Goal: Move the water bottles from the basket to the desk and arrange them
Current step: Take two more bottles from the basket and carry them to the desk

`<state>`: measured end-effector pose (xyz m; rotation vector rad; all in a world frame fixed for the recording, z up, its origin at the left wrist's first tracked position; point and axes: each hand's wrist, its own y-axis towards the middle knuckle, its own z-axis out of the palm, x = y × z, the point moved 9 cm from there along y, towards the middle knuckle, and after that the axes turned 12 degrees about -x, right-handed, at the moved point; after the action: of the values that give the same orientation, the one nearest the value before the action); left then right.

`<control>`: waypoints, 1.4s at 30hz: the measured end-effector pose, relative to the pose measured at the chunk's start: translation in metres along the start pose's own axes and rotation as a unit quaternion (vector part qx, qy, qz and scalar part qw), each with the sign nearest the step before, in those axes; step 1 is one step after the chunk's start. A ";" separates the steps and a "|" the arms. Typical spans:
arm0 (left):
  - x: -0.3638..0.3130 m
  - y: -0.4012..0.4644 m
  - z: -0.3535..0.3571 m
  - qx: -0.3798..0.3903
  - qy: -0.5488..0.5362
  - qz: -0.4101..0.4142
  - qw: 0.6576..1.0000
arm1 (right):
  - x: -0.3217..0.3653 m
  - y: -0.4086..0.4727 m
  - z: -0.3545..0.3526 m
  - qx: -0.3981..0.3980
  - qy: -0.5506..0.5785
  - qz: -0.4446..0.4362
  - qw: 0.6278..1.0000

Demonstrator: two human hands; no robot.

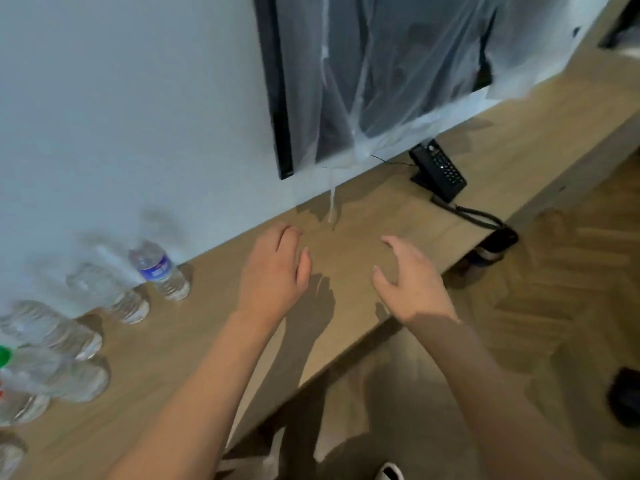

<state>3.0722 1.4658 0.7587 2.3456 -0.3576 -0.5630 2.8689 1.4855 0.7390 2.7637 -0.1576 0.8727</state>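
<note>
Several clear water bottles stand on the wooden desk (346, 216) along the wall at the left. The rightmost bottle (159, 270) has a blue label. To its left stand a label-less bottle (109, 294) and another one (52, 329); a bottle with a green cap (52, 375) sits at the left edge. My left hand (273, 271) hovers over the desk's middle, fingers apart, holding nothing. My right hand (412, 282) hangs over the desk's front edge, fingers curled and spread, also holding nothing. The basket is out of view.
A black desk phone (438, 171) with a coiled cord (474, 214) sits at the back right of the desk. A wall-mounted screen wrapped in plastic film (381, 71) hangs above it. Wooden floor (571, 271) lies to the right, with a dark object (627, 396) on it.
</note>
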 end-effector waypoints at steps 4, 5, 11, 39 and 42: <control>-0.102 0.018 0.064 0.030 -0.039 0.045 0.998 | -0.095 0.000 -0.068 -0.038 -0.016 0.062 0.997; -0.127 0.022 0.079 0.036 -0.048 0.053 0.997 | -0.117 0.000 -0.084 -0.050 -0.018 0.072 0.996; -0.256 0.037 0.158 0.085 -0.104 0.110 0.985 | -0.228 -0.008 -0.175 -0.158 -0.014 0.138 0.978; -0.613 0.250 0.538 0.151 -0.261 0.242 0.922 | -0.597 0.219 -0.380 -0.240 -0.094 0.288 0.922; -0.658 0.266 0.591 0.167 -0.261 0.253 0.917 | -0.655 0.251 -0.401 -0.241 -0.079 0.304 0.918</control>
<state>2.1871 1.2027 0.7396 2.2384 -1.3554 -0.9149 2.0704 1.3665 0.7276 2.3135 -1.1426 0.6083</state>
